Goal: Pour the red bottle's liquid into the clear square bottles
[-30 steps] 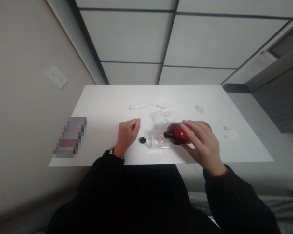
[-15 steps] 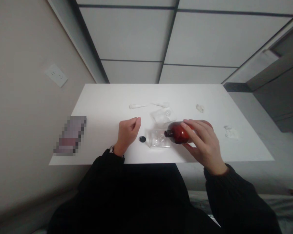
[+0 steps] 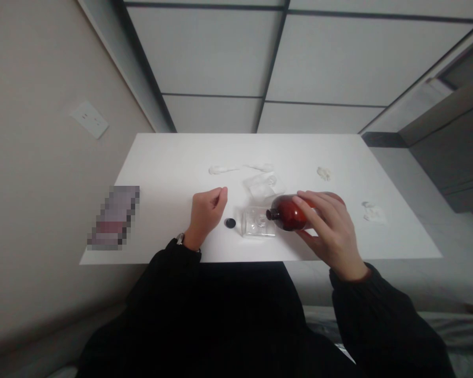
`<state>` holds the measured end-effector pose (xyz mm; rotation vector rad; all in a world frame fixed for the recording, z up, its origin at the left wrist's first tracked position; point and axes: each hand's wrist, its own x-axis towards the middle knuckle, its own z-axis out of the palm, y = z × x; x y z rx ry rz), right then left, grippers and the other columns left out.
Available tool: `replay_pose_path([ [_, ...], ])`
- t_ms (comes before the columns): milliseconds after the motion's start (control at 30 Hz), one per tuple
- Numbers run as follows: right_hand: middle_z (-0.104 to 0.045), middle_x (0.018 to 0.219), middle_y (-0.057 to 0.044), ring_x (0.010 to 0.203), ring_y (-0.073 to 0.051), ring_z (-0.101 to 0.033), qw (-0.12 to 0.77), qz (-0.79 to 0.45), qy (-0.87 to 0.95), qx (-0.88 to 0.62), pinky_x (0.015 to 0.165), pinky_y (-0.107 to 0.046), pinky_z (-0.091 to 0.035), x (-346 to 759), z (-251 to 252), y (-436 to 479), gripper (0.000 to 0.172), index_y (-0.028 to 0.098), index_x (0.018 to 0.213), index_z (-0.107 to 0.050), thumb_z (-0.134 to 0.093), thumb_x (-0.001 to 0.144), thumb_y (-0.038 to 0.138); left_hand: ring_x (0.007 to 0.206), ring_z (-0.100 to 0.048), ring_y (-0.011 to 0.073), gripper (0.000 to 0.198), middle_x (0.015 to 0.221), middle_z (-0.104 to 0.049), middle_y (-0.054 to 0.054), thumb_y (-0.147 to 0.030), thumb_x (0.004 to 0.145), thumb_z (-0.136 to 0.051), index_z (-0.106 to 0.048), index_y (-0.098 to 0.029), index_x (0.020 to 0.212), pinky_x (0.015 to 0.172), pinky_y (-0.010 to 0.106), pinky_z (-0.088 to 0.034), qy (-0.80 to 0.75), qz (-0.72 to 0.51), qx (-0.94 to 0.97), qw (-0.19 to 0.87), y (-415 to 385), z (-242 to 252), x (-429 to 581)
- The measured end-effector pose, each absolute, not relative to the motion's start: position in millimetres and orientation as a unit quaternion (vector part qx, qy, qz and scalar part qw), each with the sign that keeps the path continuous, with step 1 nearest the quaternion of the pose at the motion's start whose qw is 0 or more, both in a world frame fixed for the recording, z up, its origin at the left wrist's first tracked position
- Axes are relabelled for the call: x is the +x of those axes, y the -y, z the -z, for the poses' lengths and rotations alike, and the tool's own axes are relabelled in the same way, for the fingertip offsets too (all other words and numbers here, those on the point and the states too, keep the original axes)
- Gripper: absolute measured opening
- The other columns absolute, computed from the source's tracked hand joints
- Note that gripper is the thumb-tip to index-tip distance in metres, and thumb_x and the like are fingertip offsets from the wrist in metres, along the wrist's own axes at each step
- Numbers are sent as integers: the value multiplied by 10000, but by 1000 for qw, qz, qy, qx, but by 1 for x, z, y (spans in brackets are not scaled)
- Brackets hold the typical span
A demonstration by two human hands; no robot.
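Both hands have barely shifted: my right hand (image 3: 331, 233) stays wrapped around the dark red plastic bottle (image 3: 287, 214), tipped with its neck over the small clear glass jar (image 3: 258, 227); my left hand (image 3: 207, 212) rests curled nearly closed, empty, beside the round black cap (image 3: 230, 223)

Reddish-brown bottle (image 3: 289, 214), small black cap (image 3: 230, 223), clear container (image 3: 257, 223), white table (image 3: 169, 168).

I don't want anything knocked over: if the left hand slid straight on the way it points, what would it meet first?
Probably the white strand lying ahead of the left hand; the cap sits off to its side. Depth is unclear.
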<state>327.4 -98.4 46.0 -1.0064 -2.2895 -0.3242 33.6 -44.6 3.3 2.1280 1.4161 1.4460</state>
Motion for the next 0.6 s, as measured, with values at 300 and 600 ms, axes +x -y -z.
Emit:
replay_pose_path([
  [300,-684,1384,-207,1250,-362,-662,309,130,865,-372,1036,-560,-590,328,-47,98,864,193,1649,-407,-783,885,47,467,-201,78,486,548,-180,-81,-248,1021,-525,-234,-233,632,490,311,-152,-480,-490,720,106,45,-3,33],
  [600,-682,1386,-210,1245,-359,-661,306,134,869,-366,1037,-548,-586,328,-47,97,892,183,1653,-398,-796,867,39,463,-205,81,483,545,-181,-82,-250,1019,-522,-240,-234,628,498,319,-158,-479,-487,722,110,44,-3,34],
])
